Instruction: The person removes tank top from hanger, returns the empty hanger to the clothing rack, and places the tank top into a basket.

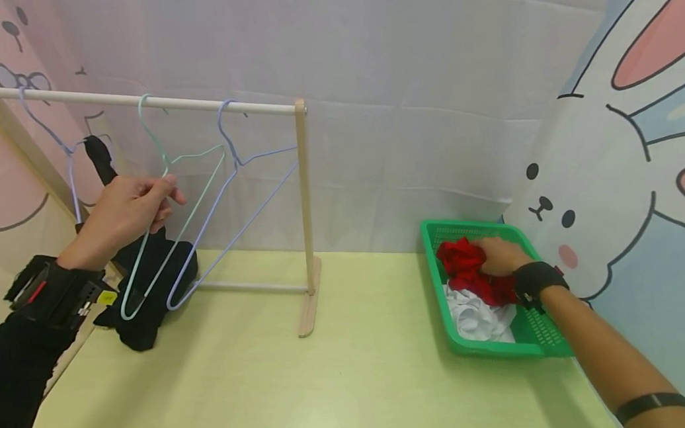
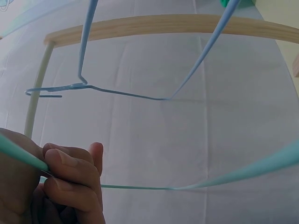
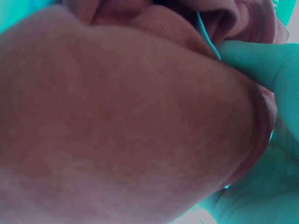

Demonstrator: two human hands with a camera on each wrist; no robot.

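Observation:
My left hand (image 1: 130,205) pinches a mint-green hanger (image 1: 198,199) just below its hook, which loops over the rail. In the left wrist view, curled fingers (image 2: 72,175) meet the hanger's thin wire (image 2: 243,172). At the far right, my right hand (image 1: 497,256) reaches into a green basket (image 1: 433,280) and grips a bunched red cloth (image 1: 461,265); its fingertips are hidden in the folds. White cloth (image 1: 477,317) lies below the red one. The right wrist view is a close, tinted blur of skin and folds.
A wooden rack with a white rail (image 1: 102,97) stands at the left. A lilac-blue hanger (image 1: 211,218) hangs right of the mint one. Another blue hanger (image 1: 72,186) at the far left carries a black garment (image 1: 136,328). The pale yellow table (image 1: 354,379) extends in front.

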